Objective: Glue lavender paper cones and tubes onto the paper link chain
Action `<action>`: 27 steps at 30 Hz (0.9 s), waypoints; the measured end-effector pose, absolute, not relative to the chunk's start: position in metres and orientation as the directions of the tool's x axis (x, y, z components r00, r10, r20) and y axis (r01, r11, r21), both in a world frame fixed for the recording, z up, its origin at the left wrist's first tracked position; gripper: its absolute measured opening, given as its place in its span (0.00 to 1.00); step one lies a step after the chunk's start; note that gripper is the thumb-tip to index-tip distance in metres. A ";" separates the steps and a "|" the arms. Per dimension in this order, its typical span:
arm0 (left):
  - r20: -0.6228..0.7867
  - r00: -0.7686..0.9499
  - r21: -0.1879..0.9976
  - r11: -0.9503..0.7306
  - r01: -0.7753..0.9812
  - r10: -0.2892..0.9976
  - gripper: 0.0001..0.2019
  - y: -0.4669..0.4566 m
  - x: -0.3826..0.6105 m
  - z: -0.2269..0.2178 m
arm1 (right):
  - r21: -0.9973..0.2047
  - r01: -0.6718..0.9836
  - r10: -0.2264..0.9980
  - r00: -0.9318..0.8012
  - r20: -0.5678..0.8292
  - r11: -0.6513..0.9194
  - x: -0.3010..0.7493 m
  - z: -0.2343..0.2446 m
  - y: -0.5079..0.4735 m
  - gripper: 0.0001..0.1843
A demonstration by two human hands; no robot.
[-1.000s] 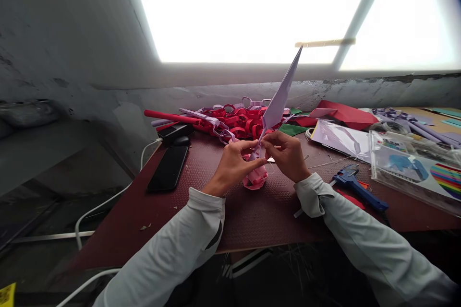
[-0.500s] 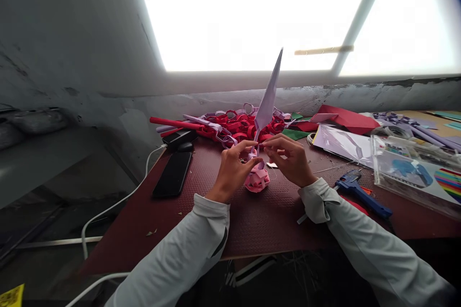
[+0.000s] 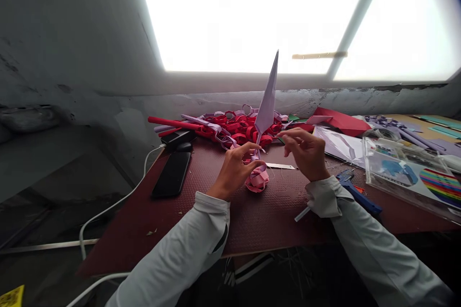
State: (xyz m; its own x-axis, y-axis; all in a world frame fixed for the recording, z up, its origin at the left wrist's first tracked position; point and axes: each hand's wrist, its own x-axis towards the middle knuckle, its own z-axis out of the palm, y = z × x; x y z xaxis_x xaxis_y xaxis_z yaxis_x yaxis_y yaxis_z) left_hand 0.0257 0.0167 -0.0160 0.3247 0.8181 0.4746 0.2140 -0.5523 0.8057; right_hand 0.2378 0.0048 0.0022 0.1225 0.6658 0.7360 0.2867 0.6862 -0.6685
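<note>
My left hand point(image 3: 236, 170) pinches the narrow lower stem of a folded lavender paper piece point(image 3: 266, 105). Its long pointed blade rises above my fingers. Just under that hand, a pink folded-paper ball point(image 3: 257, 181) rests on the table; my fingers hide how the two meet. Off to the right, my right hand point(image 3: 304, 149) hovers apart from the paper piece, its fingers bent and the tips apart, with nothing visible in them. A thin white strip point(image 3: 280, 166) lies on the table between the hands.
Red and lavender paper chains point(image 3: 237, 127) are heaped behind. A phone point(image 3: 172, 175) lies left on the maroon table point(image 3: 252, 230). At right are a blue glue gun point(image 3: 358, 193), partly behind my sleeve, a clear plastic case point(image 3: 406, 168) and paper sheets point(image 3: 342, 146).
My right hand has moved right, away from the stem, uncovering the white strip. The left hand keeps its pinch. The view has shifted slightly.
</note>
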 end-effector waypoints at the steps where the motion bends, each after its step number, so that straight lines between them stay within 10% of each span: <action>1: 0.473 0.326 0.810 -0.550 0.206 0.819 0.16 0.017 0.026 -0.016 | -0.677 0.305 0.662 0.169 0.731 0.670 0.244 0.009 -0.001 0.08; 8: 0.473 0.340 0.831 -0.540 0.133 0.813 0.18 0.020 0.026 -0.016 | -0.630 0.696 0.710 0.247 0.660 0.344 0.334 0.027 -0.086 0.22; 13: 0.445 0.361 0.871 -0.489 0.036 0.820 0.20 0.021 0.030 -0.016 | -0.473 0.876 0.916 0.262 0.302 -0.094 0.416 -0.014 -0.126 0.27; 19: 0.412 0.375 0.895 -0.446 0.005 0.830 0.22 0.021 0.030 -0.016 | -0.257 0.960 0.973 0.155 0.170 -0.108 0.438 -0.064 -0.110 0.36; 27: 0.383 0.332 0.916 -0.401 -0.017 0.862 0.23 0.024 0.027 -0.018 | -0.464 0.883 0.958 0.188 0.218 -0.068 0.455 -0.053 -0.092 0.25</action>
